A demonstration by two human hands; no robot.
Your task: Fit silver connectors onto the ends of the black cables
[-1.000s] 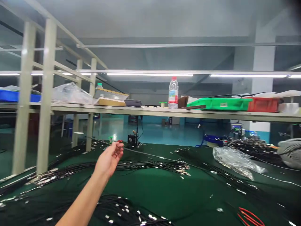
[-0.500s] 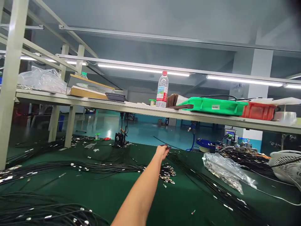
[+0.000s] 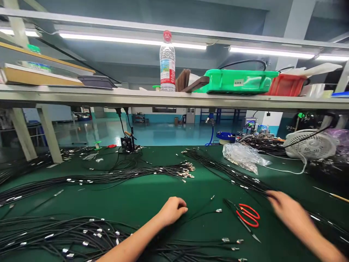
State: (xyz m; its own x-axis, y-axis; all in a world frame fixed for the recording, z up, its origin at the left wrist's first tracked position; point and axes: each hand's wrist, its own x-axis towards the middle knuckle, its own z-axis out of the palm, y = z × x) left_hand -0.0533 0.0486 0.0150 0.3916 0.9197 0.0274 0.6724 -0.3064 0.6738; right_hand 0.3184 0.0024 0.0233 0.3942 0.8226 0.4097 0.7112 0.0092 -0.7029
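Note:
My left hand (image 3: 172,211) hovers over the near middle of the green table (image 3: 131,203), fingers loosely curled, a gap between thumb and forefinger, nothing visible in it. Close by, two thin black cables with metal ends run to its right. My right hand (image 3: 289,211), slightly blurred, has its bent fingers at a long bundle of black cables (image 3: 227,169) with white labels; the fingertips are partly hidden. Between the hands lie red-handled scissors (image 3: 248,214) and a pointed tool (image 3: 249,230). Another cable bundle (image 3: 131,174) with metal ends stretches left, and more cables (image 3: 81,236) lie at the near left.
A shelf (image 3: 131,95) spans the table's back, holding a water bottle (image 3: 167,65), a green bin (image 3: 241,82) and a red bin (image 3: 286,84). At the right are a plastic bag (image 3: 242,156) and a white fan (image 3: 311,144). A small black device (image 3: 127,143) stands at the back.
My left hand has drawn back from the far end of the right bundle to the near middle. My right hand has come into view at that bundle. The view has tilted down.

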